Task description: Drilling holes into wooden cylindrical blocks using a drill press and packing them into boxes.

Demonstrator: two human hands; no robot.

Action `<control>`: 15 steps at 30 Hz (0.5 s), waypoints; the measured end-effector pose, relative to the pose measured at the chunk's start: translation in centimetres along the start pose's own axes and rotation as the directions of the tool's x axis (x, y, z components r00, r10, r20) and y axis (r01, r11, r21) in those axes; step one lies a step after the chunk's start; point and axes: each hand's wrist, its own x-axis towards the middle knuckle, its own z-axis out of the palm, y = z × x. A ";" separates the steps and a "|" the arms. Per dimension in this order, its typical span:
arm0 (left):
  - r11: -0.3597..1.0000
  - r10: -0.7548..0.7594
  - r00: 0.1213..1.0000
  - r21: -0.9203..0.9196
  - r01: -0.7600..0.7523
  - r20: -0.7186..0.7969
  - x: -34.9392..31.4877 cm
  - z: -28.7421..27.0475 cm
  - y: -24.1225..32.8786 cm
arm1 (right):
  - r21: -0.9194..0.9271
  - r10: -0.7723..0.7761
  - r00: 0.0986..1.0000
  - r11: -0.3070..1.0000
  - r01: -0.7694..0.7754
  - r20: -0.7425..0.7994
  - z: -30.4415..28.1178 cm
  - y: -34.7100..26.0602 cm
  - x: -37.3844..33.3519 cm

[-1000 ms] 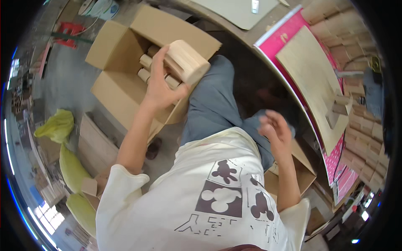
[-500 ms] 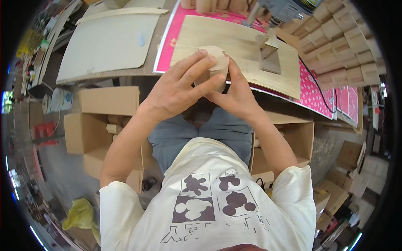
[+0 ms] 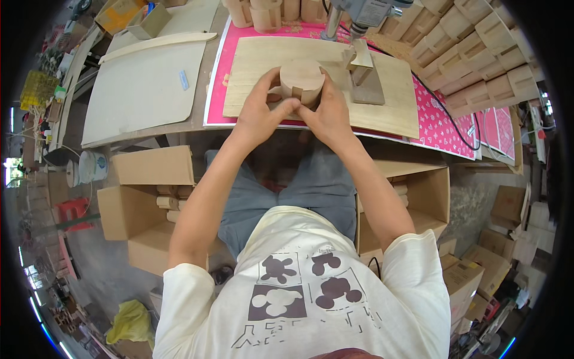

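Observation:
Between my two hands is a round wooden block [image 3: 302,75], with a rectangular notch in the side toward me. It is over the near part of a thin plywood board [image 3: 254,63]; whether it rests on the board I cannot tell. My left hand [image 3: 263,112] curls round its left side and my right hand [image 3: 330,113] its right side. Both thumbs meet just below the notch. To the right of the block, a small wooden fixture [image 3: 366,84] stands on the board under the grey head of a drill-press-like machine [image 3: 372,17].
Stacked notched wooden blocks [image 3: 472,54] rise at the right, and more round blocks [image 3: 265,17] stand at the back. A pink patterned sheet [image 3: 442,122] lies under the board. A black cable [image 3: 445,107] curves along the right. Open cardboard boxes [image 3: 152,166] flank my legs.
My hands have gone from covering the block's top to gripping its sides. The block now sits farther over the board, with its notch toward me. The view has shifted slightly.

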 end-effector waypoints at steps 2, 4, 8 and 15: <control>0.996 0.001 1.000 -0.084 -0.004 -0.030 0.8 0.1 -0.3 | -0.052 0.000 1.000 0.999 0.000 0.008 -0.4 0.2 0.0; 0.995 0.076 0.996 0.072 -0.073 -0.048 1.1 0.4 -0.5 | -0.119 -0.063 0.995 0.991 0.053 -0.078 -0.9 0.4 -1.3; 0.945 0.151 0.985 0.306 -0.117 -0.090 1.6 0.9 -0.2 | -0.176 -0.146 0.964 0.978 0.108 -0.221 -2.5 1.1 -7.4; 0.980 -0.033 0.999 0.196 0.035 -0.016 5.1 1.3 0.6 | 0.054 0.147 0.989 0.988 -0.146 -0.014 -2.7 1.5 -18.1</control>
